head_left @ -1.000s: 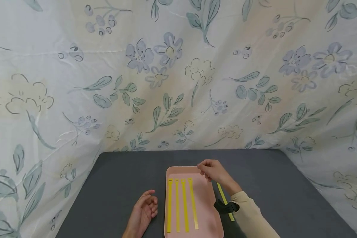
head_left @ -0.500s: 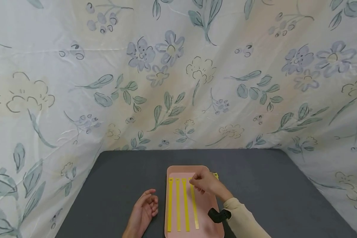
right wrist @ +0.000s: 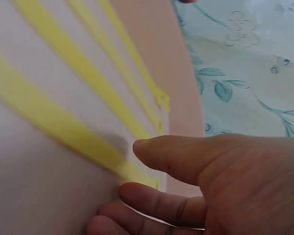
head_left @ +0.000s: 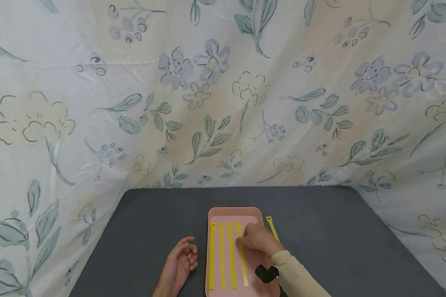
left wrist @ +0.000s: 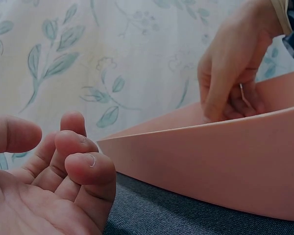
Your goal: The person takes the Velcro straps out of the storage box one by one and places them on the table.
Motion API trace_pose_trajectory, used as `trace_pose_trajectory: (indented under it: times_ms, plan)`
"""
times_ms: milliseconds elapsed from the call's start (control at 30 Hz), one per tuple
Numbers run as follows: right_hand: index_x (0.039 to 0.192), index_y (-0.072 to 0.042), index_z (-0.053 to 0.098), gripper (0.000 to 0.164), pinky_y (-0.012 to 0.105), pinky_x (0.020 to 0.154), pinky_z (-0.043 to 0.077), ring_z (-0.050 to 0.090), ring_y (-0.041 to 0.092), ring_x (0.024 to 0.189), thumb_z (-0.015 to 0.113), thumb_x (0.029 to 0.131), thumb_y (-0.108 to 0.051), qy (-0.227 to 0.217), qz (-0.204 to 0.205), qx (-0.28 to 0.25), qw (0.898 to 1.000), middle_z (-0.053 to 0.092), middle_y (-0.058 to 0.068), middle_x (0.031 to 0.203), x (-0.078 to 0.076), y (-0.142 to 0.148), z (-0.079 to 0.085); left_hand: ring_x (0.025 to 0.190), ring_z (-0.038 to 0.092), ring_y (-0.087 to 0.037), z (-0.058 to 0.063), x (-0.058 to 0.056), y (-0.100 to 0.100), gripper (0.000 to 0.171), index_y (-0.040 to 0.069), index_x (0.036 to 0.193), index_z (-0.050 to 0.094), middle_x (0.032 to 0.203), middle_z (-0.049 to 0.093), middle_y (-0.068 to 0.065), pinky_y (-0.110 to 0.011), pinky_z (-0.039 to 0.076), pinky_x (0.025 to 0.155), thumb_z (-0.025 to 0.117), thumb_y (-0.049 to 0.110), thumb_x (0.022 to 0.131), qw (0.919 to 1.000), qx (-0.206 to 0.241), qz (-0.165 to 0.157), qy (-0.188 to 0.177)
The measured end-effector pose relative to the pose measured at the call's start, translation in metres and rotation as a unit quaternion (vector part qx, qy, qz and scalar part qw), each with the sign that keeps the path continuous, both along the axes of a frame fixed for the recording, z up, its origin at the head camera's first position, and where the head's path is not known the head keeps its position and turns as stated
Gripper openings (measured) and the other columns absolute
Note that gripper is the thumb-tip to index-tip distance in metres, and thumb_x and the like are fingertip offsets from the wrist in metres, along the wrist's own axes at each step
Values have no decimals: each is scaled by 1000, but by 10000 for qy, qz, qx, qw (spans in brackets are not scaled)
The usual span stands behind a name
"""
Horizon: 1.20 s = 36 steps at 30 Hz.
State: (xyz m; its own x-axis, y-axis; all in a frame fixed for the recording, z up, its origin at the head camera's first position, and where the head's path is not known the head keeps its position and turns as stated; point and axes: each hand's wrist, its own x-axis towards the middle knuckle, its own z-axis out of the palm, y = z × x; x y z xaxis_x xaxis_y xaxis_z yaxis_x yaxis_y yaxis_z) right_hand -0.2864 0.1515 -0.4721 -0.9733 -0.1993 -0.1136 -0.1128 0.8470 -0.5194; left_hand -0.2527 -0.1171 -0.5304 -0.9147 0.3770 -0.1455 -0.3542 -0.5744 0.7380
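Note:
Several yellow cable straps with slotted heads lie lengthwise, side by side, in a pink tray point(head_left: 235, 210). My right hand point(head_left: 258, 238) is low inside the tray, over the rightmost strap point(head_left: 243, 264). In the right wrist view, the thumb point(right wrist: 161, 152) and index finger point(right wrist: 157, 198) are spread on either side of that strap point(right wrist: 59, 127), near its head. Left of the tray, my left hand point(head_left: 180, 260) rests palm up, loosely curled and holding nothing. The left wrist view shows the tray's side wall point(left wrist: 201, 166) hiding the straps.
Another yellow strap point(head_left: 271, 226) lies on the dark table point(head_left: 163, 214) just right of the tray, partly hidden by my right forearm. A floral cloth point(head_left: 215, 95) hangs behind the table and along its sides. A black band point(head_left: 266, 273) sits on my right wrist.
My right hand has come from the tray's far right rim down to the rightmost strap, then a little nearer along it. The left hand and the straps have stayed put.

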Motion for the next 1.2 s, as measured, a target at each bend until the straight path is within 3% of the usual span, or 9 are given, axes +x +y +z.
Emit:
trace_pose_trajectory:
  times_ms: [300,667,1000,1200]
  plan:
    - [55,-14,49,39,26,42,20,23,12,39,71,81,-33,-234,-541,425,9974,26,-5,46,-6,-2,-2,62,45,-10,0,-2,3,18,17,116,44,81,58,3,-23,37,56,35,21,102,10000,46,2,85]
    - [51,-15,43,39,25,41,21,23,11,39,67,81,-22,-331,-385,415,9978,26,-5,45,-16,-1,2,62,45,-10,1,-4,3,19,16,118,43,82,58,3,-23,38,56,35,22,102,9999,95,23,94]
    - [57,-11,52,29,24,39,25,29,12,39,67,80,-21,-598,-506,493,9957,33,-2,48,-20,-1,-2,63,45,-10,0,-4,4,18,17,115,45,82,58,3,-23,38,56,35,21,102,9999,85,52,35]
    - [50,-15,43,36,24,38,23,27,11,37,63,80,-17,-697,-399,188,9966,30,-4,44,-20,4,0,63,45,-10,0,-4,5,18,16,116,45,82,58,3,-23,38,56,36,22,101,9999,55,83,21]
